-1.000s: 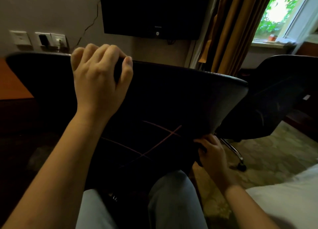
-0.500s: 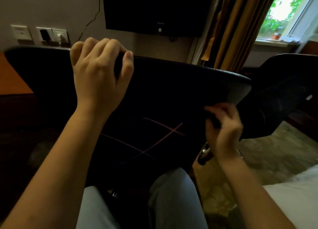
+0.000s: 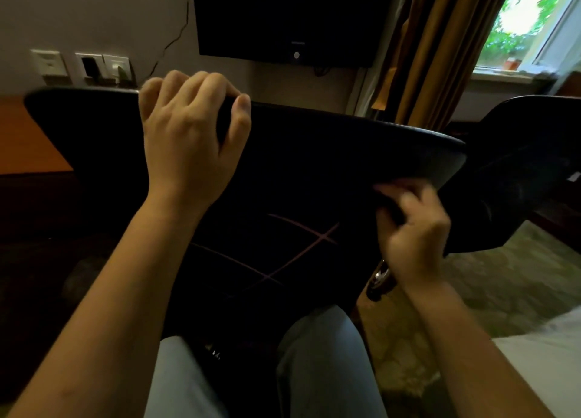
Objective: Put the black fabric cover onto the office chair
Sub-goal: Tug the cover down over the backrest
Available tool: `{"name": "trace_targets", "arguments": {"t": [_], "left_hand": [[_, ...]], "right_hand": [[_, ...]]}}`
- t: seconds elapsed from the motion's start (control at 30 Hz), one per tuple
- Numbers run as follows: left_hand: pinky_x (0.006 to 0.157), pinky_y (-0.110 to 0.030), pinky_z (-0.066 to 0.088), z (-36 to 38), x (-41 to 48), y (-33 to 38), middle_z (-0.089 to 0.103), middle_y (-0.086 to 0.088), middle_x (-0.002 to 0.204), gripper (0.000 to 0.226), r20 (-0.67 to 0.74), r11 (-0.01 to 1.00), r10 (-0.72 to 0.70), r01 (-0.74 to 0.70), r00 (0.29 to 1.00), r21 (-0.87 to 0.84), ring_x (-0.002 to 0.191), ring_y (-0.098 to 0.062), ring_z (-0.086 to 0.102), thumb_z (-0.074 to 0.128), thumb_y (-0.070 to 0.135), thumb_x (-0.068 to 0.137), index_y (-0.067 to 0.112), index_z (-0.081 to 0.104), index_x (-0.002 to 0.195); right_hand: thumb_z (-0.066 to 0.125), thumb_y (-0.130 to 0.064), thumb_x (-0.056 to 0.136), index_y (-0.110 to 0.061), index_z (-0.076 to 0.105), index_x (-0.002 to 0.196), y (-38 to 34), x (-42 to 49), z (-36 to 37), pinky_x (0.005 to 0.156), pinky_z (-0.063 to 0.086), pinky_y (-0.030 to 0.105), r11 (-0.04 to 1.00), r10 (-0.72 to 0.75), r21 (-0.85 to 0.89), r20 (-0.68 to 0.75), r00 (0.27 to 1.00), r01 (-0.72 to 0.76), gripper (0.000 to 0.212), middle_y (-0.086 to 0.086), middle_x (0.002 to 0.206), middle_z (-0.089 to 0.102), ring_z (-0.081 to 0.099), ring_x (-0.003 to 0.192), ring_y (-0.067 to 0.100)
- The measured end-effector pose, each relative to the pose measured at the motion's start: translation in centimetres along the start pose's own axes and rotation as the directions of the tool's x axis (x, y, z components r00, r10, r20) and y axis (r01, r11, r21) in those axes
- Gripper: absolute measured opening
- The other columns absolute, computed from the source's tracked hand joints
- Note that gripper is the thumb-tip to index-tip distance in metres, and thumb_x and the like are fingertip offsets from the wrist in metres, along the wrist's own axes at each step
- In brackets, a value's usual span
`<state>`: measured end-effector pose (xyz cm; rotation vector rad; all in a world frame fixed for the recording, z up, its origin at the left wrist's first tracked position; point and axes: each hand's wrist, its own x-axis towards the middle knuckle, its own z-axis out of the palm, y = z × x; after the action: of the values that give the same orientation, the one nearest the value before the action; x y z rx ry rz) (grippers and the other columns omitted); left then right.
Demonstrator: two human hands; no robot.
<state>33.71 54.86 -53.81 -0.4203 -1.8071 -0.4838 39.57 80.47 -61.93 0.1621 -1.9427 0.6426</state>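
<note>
The black cover (image 3: 267, 197) with pink lines sits on the chair (image 3: 424, 153), which leans on the person's knees (image 3: 317, 339). The right hand (image 3: 412, 229) pinches the cover's side edge. The left hand (image 3: 188, 141) curls its fingers over the top rim

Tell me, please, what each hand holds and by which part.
The left hand grips the office chair by its top edge; the right hand, blurred, pinches the black fabric cover near the chair's right edge.

No text can be read. The wall screen (image 3: 283, 18) carries a small mark above its round button (too faint to make out); a white tag (image 3: 574, 176) on the dark panel (image 3: 528, 153) at far right is blurred.
</note>
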Motion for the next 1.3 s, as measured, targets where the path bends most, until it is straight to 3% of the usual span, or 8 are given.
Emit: {"name": "trace_targets", "arguments": {"t": [0.13, 0.23, 0.53, 0.6, 0.77, 0.87, 1.0, 1.3], "left_hand": [[0.087, -0.036, 0.027, 0.2, 0.0, 0.1, 0.062, -0.011, 0.086, 0.036, -0.014, 1.000, -0.004, 0.004, 1.000, 0.003, 0.086, -0.029, 0.050, 0.038, 0.034, 0.101, 0.008, 0.059, 0.088], [0.087, -0.036, 0.027, 0.2, 0.0, 0.0, 0.063, -0.011, 0.087, 0.036, -0.004, 1.000, -0.005, 0.005, 1.000, 0.002, 0.087, -0.029, 0.050, 0.038, 0.034, 0.101, 0.008, 0.059, 0.089], [0.087, -0.037, 0.028, -0.1, 0.1, 0.4, 0.063, -0.010, 0.087, 0.035, 0.004, 1.000, 0.001, -0.001, 1.000, -0.002, 0.086, -0.029, 0.052, 0.038, 0.034, 0.101, 0.009, 0.059, 0.088], [0.087, -0.037, 0.028, -0.2, 0.1, 0.1, 0.063, -0.010, 0.087, 0.035, 0.009, 1.000, -0.006, 0.006, 1.000, -0.006, 0.086, -0.029, 0.052, 0.038, 0.035, 0.101, 0.009, 0.059, 0.088], [0.086, -0.036, 0.028, -0.1, 0.1, 0.3, 0.064, -0.009, 0.088, 0.035, 0.007, 1.000, 0.003, -0.003, 1.000, -0.014, 0.086, -0.028, 0.051, 0.038, 0.034, 0.101, 0.009, 0.060, 0.089], [0.087, -0.036, 0.028, 0.0, 0.0, 0.4, 0.064, -0.010, 0.088, 0.034, 0.000, 1.000, -0.006, 0.006, 1.000, -0.011, 0.087, -0.028, 0.051, 0.039, 0.034, 0.100, 0.009, 0.059, 0.089], [0.086, -0.036, 0.028, 0.2, 0.1, 0.2, 0.064, -0.010, 0.088, 0.035, -0.006, 1.000, 0.003, -0.003, 1.000, -0.008, 0.086, -0.027, 0.050, 0.038, 0.034, 0.101, 0.009, 0.059, 0.088], [0.087, -0.037, 0.028, 0.1, 0.0, 0.4, 0.063, -0.009, 0.087, 0.034, -0.003, 1.000, 0.005, -0.005, 1.000, -0.011, 0.086, -0.029, 0.052, 0.039, 0.033, 0.100, 0.010, 0.060, 0.089]], "right_hand": [[0.064, 0.007, 0.079, 0.000, 0.071, 0.096, -1.0, 1.2, 0.0, 0.080, 0.046, 0.019, 0.994, -0.089, -0.070, -0.108, 0.990, 0.082, 0.020, 0.016, 0.097, 0.059, 0.058, 0.090, 0.023], [0.057, -0.009, 0.082, -0.004, 0.072, 0.094, 1.0, -1.7, 2.0, 0.083, 0.043, 0.015, 0.996, -0.069, -0.046, 0.022, 0.997, 0.070, 0.020, 0.003, 0.105, 0.054, 0.057, 0.095, 0.022], [0.074, 0.012, 0.068, -0.011, 0.075, 0.093, 4.1, -7.2, 3.1, 0.073, 0.054, 0.030, 0.981, 0.052, -0.191, 0.360, 0.932, 0.019, 0.034, 0.008, 0.101, 0.065, 0.064, 0.093, 0.029], [0.069, 0.009, 0.073, -0.008, 0.074, 0.096, 2.6, -5.3, 2.6, 0.075, 0.055, 0.033, 0.987, 0.014, -0.157, 0.278, 0.960, 0.032, 0.029, 0.011, 0.101, 0.064, 0.064, 0.091, 0.030], [0.064, 0.010, 0.077, -0.001, 0.072, 0.101, -2.5, 1.0, 0.1, 0.085, 0.042, 0.015, 0.994, -0.089, -0.062, -0.057, 0.994, 0.085, 0.028, 0.017, 0.098, 0.061, 0.058, 0.092, 0.023], [0.062, 0.011, 0.078, -0.001, 0.071, 0.102, -3.3, 1.8, 0.0, 0.087, 0.045, 0.020, 0.990, -0.134, -0.065, -0.122, 0.983, 0.127, 0.029, 0.017, 0.101, 0.059, 0.057, 0.096, 0.021], [0.055, -0.007, 0.084, -0.012, 0.072, 0.101, 0.2, -1.9, 2.9, 0.084, 0.044, 0.024, 0.990, -0.126, -0.057, 0.059, 0.990, 0.130, 0.024, 0.008, 0.106, 0.056, 0.057, 0.097, 0.027], [0.051, -0.010, 0.081, -0.012, 0.075, 0.093, 3.8, -6.9, 3.3, 0.075, 0.053, 0.029, 0.986, 0.001, -0.157, 0.322, 0.947, 0.052, 0.027, 0.007, 0.100, 0.065, 0.060, 0.096, 0.022]]}}
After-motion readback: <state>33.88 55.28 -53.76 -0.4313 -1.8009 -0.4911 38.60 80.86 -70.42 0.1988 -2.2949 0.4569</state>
